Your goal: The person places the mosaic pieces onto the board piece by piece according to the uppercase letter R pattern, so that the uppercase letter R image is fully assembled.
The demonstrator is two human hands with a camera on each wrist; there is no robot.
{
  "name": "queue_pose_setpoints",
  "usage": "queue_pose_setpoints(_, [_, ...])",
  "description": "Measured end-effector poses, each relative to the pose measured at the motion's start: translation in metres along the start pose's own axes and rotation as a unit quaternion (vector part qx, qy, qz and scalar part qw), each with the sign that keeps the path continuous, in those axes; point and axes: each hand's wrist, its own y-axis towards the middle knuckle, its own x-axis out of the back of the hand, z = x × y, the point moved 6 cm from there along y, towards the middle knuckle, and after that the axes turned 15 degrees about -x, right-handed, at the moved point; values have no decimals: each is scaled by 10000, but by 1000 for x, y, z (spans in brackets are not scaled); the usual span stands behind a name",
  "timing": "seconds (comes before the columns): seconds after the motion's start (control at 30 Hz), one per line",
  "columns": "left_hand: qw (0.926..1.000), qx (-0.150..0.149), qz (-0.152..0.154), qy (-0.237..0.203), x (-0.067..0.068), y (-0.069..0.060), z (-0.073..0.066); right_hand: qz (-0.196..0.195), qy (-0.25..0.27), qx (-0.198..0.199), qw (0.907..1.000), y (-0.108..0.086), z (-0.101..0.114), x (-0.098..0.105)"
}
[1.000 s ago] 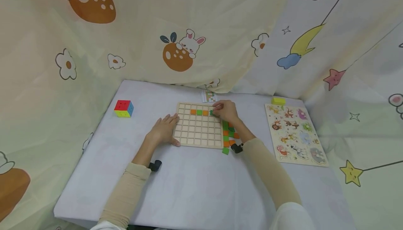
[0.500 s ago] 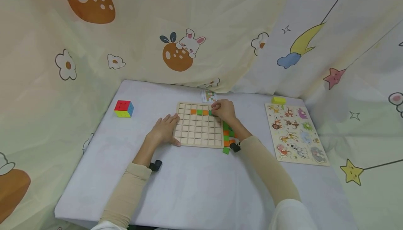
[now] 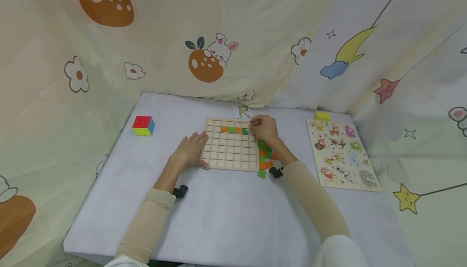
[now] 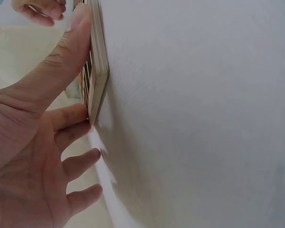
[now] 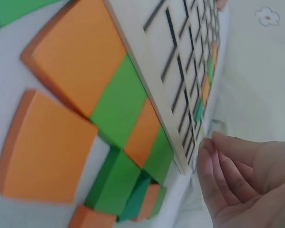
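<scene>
A square wooden grid board (image 3: 230,150) lies on the table, with a short row of tiles near its far edge. An orange tile (image 3: 224,129), a green tile and another orange tile lead to a dark green piece (image 3: 245,131). My left hand (image 3: 189,151) steadies the board's left side, fingers mostly straight; in the left wrist view its thumb (image 4: 56,66) lies along the frame. Just right of the dark green piece is my right hand (image 3: 264,128). Its thumb and fingertips meet, curled, with nothing visible between them in the right wrist view.
Loose orange and green tiles (image 5: 121,109) lie along the board's right side. A small pattern card (image 3: 242,111) sits behind it. A puzzle cube (image 3: 143,125) stands at left; an animal puzzle board (image 3: 339,157) and yellow block (image 3: 322,116) are at right.
My right hand shifted slightly left, then drew back right, off the dark green piece, which now shows in the row. My left hand stays put on the board.
</scene>
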Motion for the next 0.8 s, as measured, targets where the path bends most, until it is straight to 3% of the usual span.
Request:
queue_pose_setpoints(0.4, [10000,4,-1,-19,0,-1,2,-153,-186,2,9997,-13,-12,24])
queue_pose_setpoints(0.8, [10000,-30,-33,-44,-2,1,1,265,-999,-415,9938,-20,-37,37])
